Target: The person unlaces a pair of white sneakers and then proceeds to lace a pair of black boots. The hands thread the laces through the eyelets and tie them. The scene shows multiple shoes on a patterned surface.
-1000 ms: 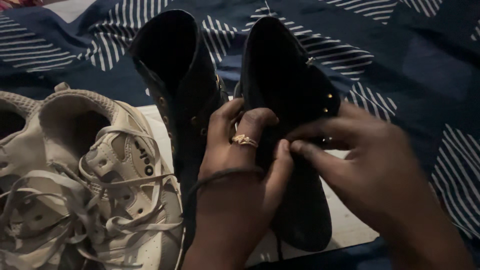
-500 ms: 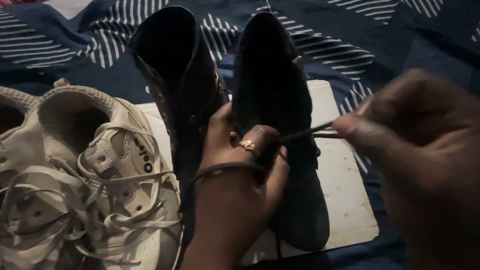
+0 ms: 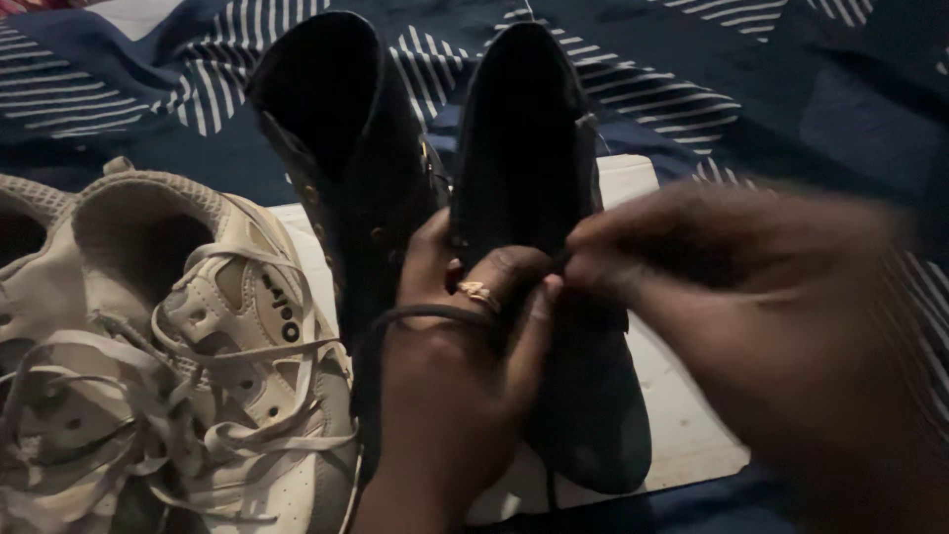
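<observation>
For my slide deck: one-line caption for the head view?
Left hand grips right black lace-up boot while blurred right hand works at its lacing.

Setting: a home, most likely a bedroom, dimly lit.

- Bedspread (image 3: 820, 109): navy fabric with blocks of white diagonal stripes, softly rumpled, filling the view from 9 o'clock round to 3 o'clock; it serves as the working surface.
- White board (image 3: 682, 396): flat sheet laid on the bedspread, from centre to 5 o'clock.
- Personal footwear: worn pale sneakers (image 3: 168, 346) at 8 o'clock; a pair of black ankle boots (image 3: 415, 168) at 12 o'clock.
</observation>
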